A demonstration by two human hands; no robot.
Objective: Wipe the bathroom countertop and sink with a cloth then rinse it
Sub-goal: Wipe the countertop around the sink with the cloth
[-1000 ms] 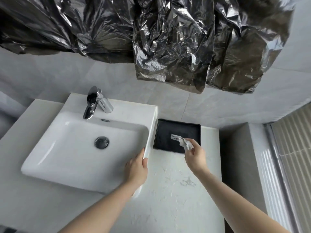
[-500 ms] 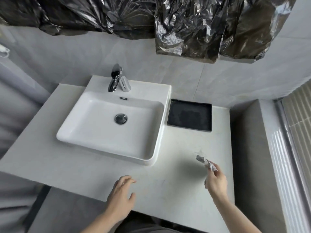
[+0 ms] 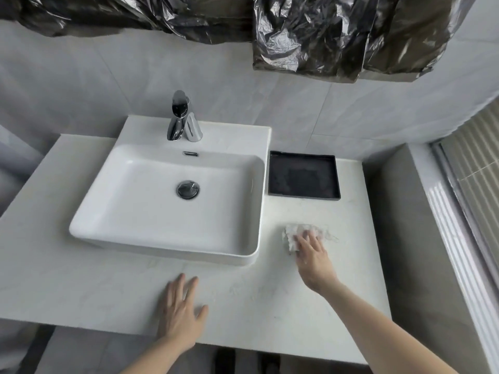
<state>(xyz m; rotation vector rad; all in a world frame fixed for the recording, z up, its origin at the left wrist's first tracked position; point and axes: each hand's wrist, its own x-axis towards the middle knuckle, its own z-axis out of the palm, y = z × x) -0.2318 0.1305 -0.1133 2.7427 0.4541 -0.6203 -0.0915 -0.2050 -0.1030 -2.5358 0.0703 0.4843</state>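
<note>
A white rectangular sink (image 3: 251,209) sits on a pale marble countertop (image 3: 81,279), with a chrome faucet (image 3: 179,117) at its back and a dark drain (image 3: 188,189) in the basin. A small white cloth (image 3: 293,233) lies flat on the countertop to the right of the sink. My right hand (image 3: 313,257) presses on the cloth with flat fingers. My left hand (image 3: 181,314) rests palm down with spread fingers on the countertop's front edge, below the sink, and holds nothing.
A black shallow tray (image 3: 303,194) lies on the countertop behind the cloth, right of the sink. Crumpled dark plastic sheeting (image 3: 310,36) hangs over the wall above. A grey ledge (image 3: 405,225) and a window frame (image 3: 459,238) bound the right side.
My right hand brought the cloth from above the black tray down onto the countertop and flattened it. My left hand left the sink rim and settled on the front edge. The view pulled back.
</note>
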